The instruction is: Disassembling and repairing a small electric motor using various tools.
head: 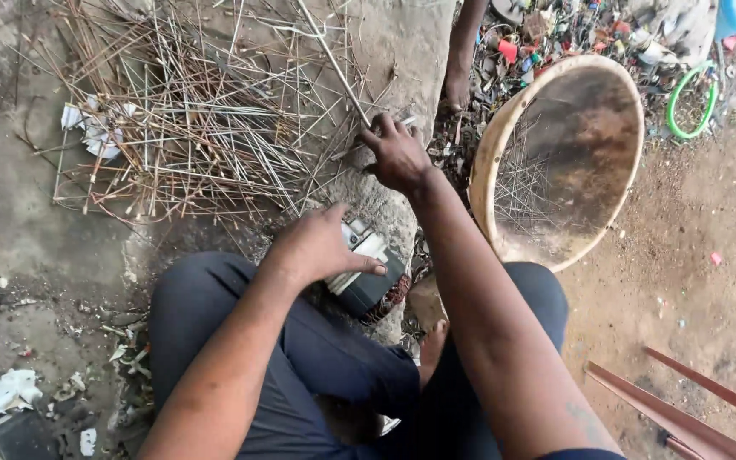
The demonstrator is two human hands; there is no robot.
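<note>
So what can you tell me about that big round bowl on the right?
The bowl is wide, shallow and round, with a pale tan rim and a stained, dark brown inside. It stands tilted on the dirt ground, open face toward the camera. A few thin metal rods lie inside at its left. Neither hand touches it.

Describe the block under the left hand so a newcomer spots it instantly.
Start at the big round basin on the right, then go left past the right hand to the left hand. The block lies under it, dark and boxy with white parts, unlike the thin rods beyond.
</note>
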